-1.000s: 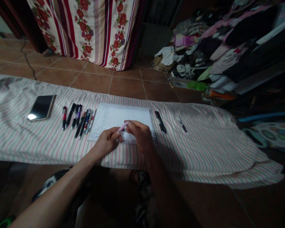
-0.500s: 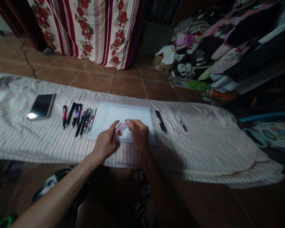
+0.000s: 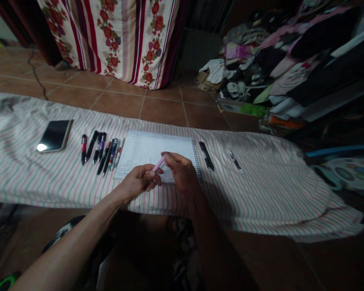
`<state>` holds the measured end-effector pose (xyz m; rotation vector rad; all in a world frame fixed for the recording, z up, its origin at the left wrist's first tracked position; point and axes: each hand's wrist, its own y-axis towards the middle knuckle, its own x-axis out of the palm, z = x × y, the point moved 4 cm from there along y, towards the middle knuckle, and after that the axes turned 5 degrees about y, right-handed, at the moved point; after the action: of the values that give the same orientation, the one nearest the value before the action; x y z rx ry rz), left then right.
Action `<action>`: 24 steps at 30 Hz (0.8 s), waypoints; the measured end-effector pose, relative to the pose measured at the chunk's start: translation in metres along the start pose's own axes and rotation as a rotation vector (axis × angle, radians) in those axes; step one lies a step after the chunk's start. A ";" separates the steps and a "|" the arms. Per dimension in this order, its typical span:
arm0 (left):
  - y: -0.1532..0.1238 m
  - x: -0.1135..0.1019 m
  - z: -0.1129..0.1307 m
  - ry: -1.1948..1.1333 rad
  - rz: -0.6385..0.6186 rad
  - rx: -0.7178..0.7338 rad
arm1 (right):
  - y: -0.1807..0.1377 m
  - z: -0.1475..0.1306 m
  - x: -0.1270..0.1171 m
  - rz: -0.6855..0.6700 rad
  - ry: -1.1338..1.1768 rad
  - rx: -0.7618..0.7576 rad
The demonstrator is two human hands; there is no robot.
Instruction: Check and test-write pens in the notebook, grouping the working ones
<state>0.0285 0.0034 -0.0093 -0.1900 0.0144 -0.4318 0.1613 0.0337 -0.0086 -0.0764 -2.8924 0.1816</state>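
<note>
Between my hands is a slim pink pen, tilted up to the right above a spiral notebook. My left hand is closed on its lower end, the thumb lying along it. The fingertips of my right hand pinch the upper end. Part of the notebook's written page is covered by both hands. Left of the notebook lies a row of several pens. To its right rest a black pen and a slim black-and-white pen.
A striped cloth covers the long table. Toward its left end lies a phone, screen up. Beyond the table hang a floral curtain and, at the right, piled clothes. A paint-palette-like tray stands at the right edge.
My left thumb and fingers have closed round the pen's lower end, where they were spread before. The pen now tilts more steeply, and my right hand has shifted slightly right.
</note>
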 end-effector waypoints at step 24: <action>0.002 0.002 0.000 1.043 0.357 0.092 | 0.004 0.019 -0.001 0.101 -0.028 0.025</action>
<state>0.0307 0.0043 -0.0094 0.1454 1.0360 -0.1345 0.1583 0.0355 -0.0275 -0.2181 -2.9147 0.2390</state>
